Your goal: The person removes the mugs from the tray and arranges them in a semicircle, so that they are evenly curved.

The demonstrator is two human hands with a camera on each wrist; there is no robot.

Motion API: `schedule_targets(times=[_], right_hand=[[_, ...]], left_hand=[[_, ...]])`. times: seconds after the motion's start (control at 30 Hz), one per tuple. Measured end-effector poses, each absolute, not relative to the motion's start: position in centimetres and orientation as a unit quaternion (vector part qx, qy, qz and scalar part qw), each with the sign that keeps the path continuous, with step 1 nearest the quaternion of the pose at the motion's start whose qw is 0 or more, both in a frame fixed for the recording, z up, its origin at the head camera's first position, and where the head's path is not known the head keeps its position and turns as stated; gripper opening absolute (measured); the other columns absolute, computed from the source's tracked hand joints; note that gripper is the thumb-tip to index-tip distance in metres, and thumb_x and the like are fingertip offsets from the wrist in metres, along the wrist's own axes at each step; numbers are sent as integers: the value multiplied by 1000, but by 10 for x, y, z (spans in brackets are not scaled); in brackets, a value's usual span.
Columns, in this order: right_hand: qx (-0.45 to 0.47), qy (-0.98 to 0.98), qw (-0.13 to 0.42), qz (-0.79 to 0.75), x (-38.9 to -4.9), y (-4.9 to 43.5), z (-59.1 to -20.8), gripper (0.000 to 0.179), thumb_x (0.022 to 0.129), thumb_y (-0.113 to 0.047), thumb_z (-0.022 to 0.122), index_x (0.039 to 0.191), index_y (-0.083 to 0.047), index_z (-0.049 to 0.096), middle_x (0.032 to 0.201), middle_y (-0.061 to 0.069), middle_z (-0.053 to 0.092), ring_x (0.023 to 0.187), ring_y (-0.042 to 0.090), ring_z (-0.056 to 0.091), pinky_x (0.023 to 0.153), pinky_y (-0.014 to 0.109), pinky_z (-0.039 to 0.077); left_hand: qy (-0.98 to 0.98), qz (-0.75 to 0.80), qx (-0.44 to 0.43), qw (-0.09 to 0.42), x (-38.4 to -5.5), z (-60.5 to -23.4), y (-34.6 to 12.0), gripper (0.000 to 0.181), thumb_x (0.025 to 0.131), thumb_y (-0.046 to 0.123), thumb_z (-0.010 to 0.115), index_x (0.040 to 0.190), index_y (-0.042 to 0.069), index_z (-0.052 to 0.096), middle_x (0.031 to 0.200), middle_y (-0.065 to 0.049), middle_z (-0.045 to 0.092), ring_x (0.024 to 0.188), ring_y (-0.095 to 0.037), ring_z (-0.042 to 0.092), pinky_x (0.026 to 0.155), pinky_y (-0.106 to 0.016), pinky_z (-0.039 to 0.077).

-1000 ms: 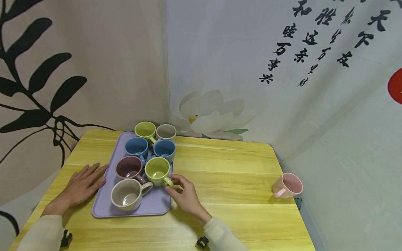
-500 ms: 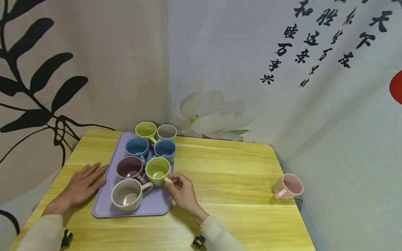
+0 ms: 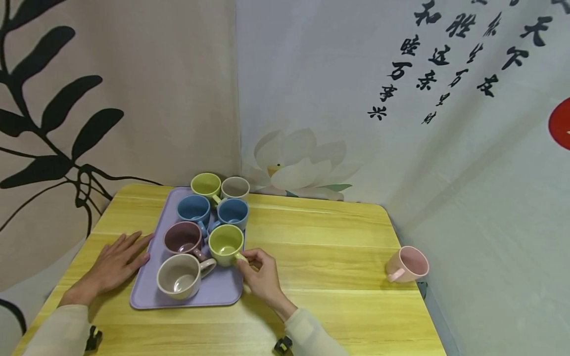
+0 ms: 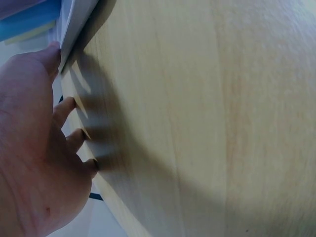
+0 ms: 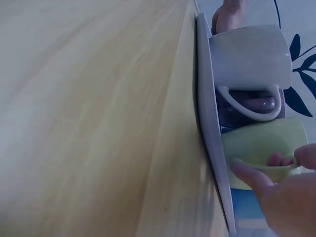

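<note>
My right hand [image 3: 263, 276] pinches the handle of a yellow-green mug [image 3: 225, 244] at the right side of a lilac tray [image 3: 213, 291]. In the right wrist view, thumb and fingers close on that handle [image 5: 276, 170], and the mug sits against the tray. My left hand [image 3: 117, 262] lies spread on the table, its fingertips at the tray's left edge. Beside the held mug stand a plum mug [image 3: 180, 240] and a cream mug [image 3: 178, 277]. Behind it are two blue mugs [image 3: 194, 208], another yellow-green mug [image 3: 206, 184] and a grey-white mug [image 3: 236, 188].
A pink mug [image 3: 407, 264] stands alone at the right edge of the wooden table [image 3: 329, 247]. Hanging cloth [image 3: 311, 89] with a printed flower and black characters rises behind the table. The mugs on the tray stand close together.
The held yellow-green mug has shifted slightly toward the near right, showing a little more of the blue mug behind it. My left hand has stayed at the tray's edge.
</note>
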State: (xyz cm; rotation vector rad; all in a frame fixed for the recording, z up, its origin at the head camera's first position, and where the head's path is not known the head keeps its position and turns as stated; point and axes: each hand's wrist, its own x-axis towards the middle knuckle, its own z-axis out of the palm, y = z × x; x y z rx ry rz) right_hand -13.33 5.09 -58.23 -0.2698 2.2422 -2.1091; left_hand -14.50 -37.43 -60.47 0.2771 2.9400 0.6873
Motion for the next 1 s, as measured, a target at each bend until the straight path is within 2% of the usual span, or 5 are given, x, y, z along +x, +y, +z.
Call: schedule_targets(times=[0.2,0.4,0.67,0.9,1.0], right_hand=[[-95,715,37,-691,-127,61,-582,21,103,0,78,121,8,76,119,35,77,92,0,73,89,15,64],[-95,708,49,-698,-117,73,-573,22,103,-2,79,122,8,76,120,32,76,94,2,75,87,19,68],[-89,676,59,-729,-107,88,-561,26,103,2,76,125,15,70,124,41,72,99,15,81,92,41,72],[-79,671,43,-736,-105,105,-557,27,104,4,76,125,17,68,128,41,70,101,14,81,93,38,72],[-66,670,37,-739,-105,111,-556,27,104,3,76,125,16,68,128,40,70,103,21,82,94,38,71]], left_hand=[[968,226,95,53,-146,-606,-376,68,121,47,47,179,19,30,179,-41,26,163,-75,15,123,-95,9],[968,226,94,57,-147,-607,-376,68,121,48,47,179,18,30,179,-41,25,163,-75,14,123,-95,8],[967,230,97,53,-147,-607,-376,68,121,47,48,179,18,31,179,-41,26,163,-76,15,121,-96,10],[966,235,100,49,-146,-608,-377,67,120,46,49,179,18,31,178,-41,27,162,-76,16,121,-96,10],[966,235,100,51,-146,-607,-377,67,120,46,49,179,18,32,178,-41,27,162,-77,16,121,-96,10]])
